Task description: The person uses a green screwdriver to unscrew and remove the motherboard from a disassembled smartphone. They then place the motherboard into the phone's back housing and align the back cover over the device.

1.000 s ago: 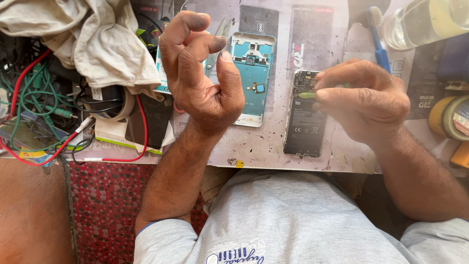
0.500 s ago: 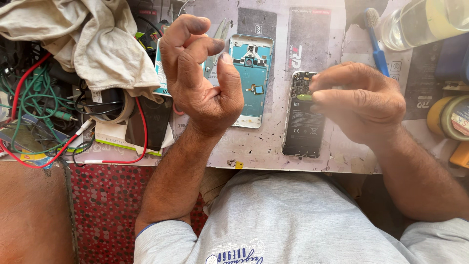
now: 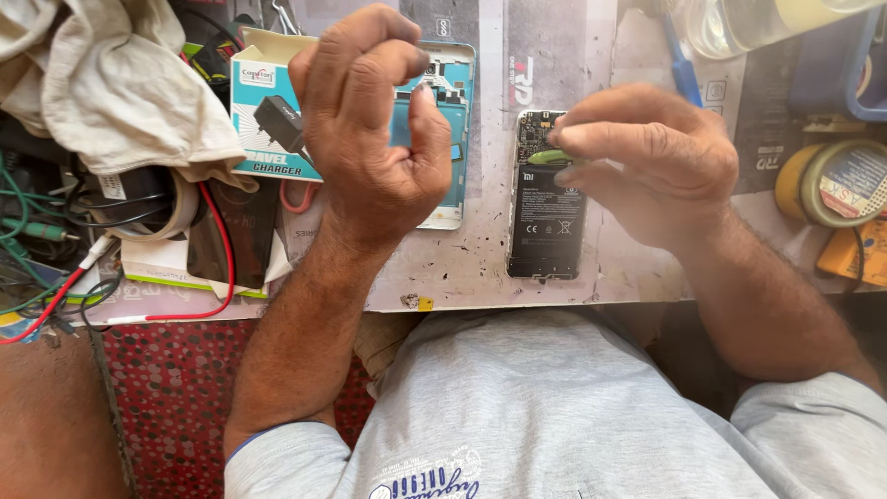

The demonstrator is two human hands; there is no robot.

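Observation:
My right hand (image 3: 647,162) is closed around a small green-handled tool (image 3: 547,157), its tip over the upper part of an opened phone (image 3: 545,217) lying on the work mat (image 3: 480,268) with its black battery and circuit board exposed. My left hand (image 3: 374,129) is raised above the mat with its fingers curled in; I cannot tell whether anything small is pinched in it. Behind it lies a teal phone frame (image 3: 453,102), partly hidden by that hand.
A charger box (image 3: 268,106) lies at the left, with a beige cloth (image 3: 111,83) beside it and red, black and green cables (image 3: 55,268) below. A roll of tape (image 3: 841,185) sits at the right, a clear bottle (image 3: 739,23) at the back. A blue-handled tool (image 3: 682,69) lies behind my right hand.
None beyond small shifts: both hands stay in place, the left slightly curled tighter above the teal frame.

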